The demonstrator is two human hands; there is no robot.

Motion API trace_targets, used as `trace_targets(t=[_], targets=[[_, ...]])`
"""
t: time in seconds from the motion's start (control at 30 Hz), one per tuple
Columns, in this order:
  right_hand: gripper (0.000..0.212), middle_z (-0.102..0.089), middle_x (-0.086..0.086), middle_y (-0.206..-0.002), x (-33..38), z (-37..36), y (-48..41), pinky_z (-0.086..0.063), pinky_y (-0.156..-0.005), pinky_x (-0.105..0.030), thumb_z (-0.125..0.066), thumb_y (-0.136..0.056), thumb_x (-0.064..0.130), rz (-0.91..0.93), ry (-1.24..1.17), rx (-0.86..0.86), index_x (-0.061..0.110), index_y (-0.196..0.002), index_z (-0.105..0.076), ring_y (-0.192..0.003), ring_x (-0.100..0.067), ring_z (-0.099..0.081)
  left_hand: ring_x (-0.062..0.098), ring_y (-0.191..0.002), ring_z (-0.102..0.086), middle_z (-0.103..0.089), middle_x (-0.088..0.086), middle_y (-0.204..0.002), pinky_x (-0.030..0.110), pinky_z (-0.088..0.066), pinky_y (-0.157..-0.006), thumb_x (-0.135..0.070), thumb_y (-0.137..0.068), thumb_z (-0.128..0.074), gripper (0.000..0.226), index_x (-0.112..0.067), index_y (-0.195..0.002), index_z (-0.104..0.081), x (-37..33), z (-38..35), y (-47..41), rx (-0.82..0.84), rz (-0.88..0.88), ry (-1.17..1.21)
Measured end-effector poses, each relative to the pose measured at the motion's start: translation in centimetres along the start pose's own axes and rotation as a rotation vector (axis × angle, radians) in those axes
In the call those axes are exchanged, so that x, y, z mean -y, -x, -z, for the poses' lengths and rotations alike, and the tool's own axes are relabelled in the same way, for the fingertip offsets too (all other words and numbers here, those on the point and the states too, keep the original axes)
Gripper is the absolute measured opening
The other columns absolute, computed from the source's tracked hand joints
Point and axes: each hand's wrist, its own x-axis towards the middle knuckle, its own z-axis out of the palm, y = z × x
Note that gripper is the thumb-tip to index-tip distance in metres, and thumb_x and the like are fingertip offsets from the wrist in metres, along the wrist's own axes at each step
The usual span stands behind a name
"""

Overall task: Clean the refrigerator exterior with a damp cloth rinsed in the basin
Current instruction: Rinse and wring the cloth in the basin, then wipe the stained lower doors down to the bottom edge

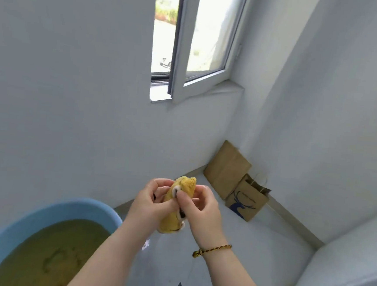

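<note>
- Tight corner here: a white wall point(62, 86) on the left, another wall point(332, 132) closing in on the right, and they meet just behind the paper bags.
- A wedge of pale floor point(253, 251) lies open between the two arms and the right-hand wall's skirting.
- The blue basin point(82, 204) fills the lower left, its rim just beside the left forearm, and it is full of murky yellow-green water point(48, 251).
- A flat brown paper bag point(226, 166) leans in the corner, with a deer-print paper bag point(246, 200) standing just in front of it, both well apart from the basin.
- Up top, the window point(205, 41) hangs ajar, its sash swung inward over the sill point(187, 92).
- A white block juts in at the lower right; I cannot tell what it is.
- Now the hands: both are up over the floor, just right of the basin, with the yellow cloth point(186, 186) bunched into a roll between them.
- The left hand point(150, 201) has its fingers curled round the roll.
- The right hand point(202, 212) grips it from the other side, thumb pressing on the middle; there's a braided bracelet point(213, 250) on that wrist.
- The cloth's ends poke out above and below the fists.
</note>
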Motion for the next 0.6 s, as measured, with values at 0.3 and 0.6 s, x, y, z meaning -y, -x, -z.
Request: trace_targets(t=[0.3, 0.6], targets=[[0.010, -0.061, 0.005, -0.076, 1.5, 21.1, 11.4, -0.046, -0.056, -0.011, -0.062, -0.085, 0.029, 0.077, 0.123, -0.438, 0.024, -0.080, -0.056, -0.070, -0.008, -0.056, -0.007, -0.091, -0.051, -0.051, -0.012, -0.104, -0.002, -0.038, -0.065, -0.019, -0.076, -0.069, 0.029, -0.041, -0.090, -0.057, 2.7, -22.2, 8.5, 0.303, -0.252, -0.294], [0.015, -0.056, 0.013, -0.081, 0.1, 32.8, 20.5, -0.044, -0.062, -0.007, -0.042, -0.096, 0.027, -0.016, 0.174, -0.555, 0.029, -0.085, -0.053, -0.076, 0.000, -0.053, 0.016, -0.089, -0.061, -0.062, 0.005, -0.095, 0.026, -0.051, -0.076, -0.012, -0.081, -0.064, 0.014, -0.025, -0.084, -0.063, 5.8, -32.9, 14.2, 0.567, -0.078, -0.305]])
